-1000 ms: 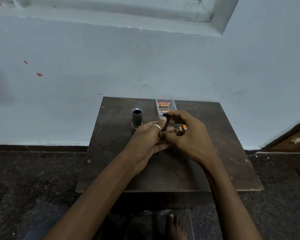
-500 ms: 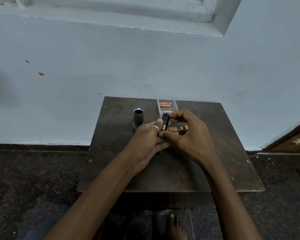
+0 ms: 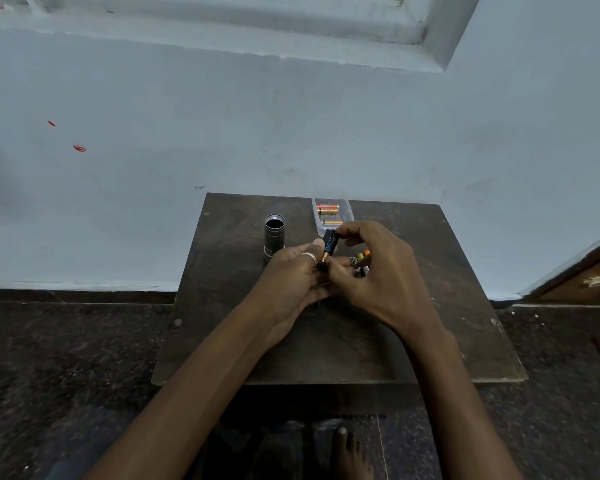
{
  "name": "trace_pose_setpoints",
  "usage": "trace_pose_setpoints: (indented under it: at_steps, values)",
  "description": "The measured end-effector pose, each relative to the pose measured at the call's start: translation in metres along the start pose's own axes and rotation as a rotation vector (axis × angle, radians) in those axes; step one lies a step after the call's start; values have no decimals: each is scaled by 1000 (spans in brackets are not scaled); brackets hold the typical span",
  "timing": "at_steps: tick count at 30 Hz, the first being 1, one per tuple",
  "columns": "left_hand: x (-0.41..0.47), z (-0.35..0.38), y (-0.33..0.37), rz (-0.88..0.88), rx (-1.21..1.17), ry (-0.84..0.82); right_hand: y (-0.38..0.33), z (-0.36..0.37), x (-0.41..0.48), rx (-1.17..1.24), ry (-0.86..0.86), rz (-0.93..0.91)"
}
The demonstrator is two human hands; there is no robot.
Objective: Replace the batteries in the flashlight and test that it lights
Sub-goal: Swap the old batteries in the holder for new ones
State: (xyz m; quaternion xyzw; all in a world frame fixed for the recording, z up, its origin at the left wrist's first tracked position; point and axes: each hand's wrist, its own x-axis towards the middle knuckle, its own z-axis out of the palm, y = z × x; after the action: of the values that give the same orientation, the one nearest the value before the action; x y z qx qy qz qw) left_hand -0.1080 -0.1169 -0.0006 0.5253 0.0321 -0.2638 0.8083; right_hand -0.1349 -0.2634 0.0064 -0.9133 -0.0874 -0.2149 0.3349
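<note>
The grey flashlight body (image 3: pixel 274 233) stands upright on the dark wooden table (image 3: pixel 430 306), its open end up. Just right of it, my hands meet above the table. My right hand (image 3: pixel 378 271) pinches the top of a black and copper battery (image 3: pixel 329 245), which tilts with its copper end down. That lower end meets a small black battery holder (image 3: pixel 321 266), mostly hidden in the curled fingers of my left hand (image 3: pixel 291 271). My left thumb rests against the battery's side. A ring sits on one left finger.
A clear plastic tray (image 3: pixel 347 211) with a few batteries lies at the table's far edge. Loose batteries (image 3: pixel 362 256) lie behind my right hand. A blue wall rises directly behind the table. My bare foot (image 3: pixel 349 452) is on the dark floor below.
The battery has risen out from between my hands and now shows most of its length. Both hands stay at the same spot on the table.
</note>
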Motion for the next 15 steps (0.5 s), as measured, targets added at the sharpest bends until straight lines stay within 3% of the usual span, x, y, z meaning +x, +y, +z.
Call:
trace_pose_setpoints:
  at_steps: [15]
  values:
    - [2, -3, -6, -26, 85, 75, -3, 2, -4, -278, -88, -95]
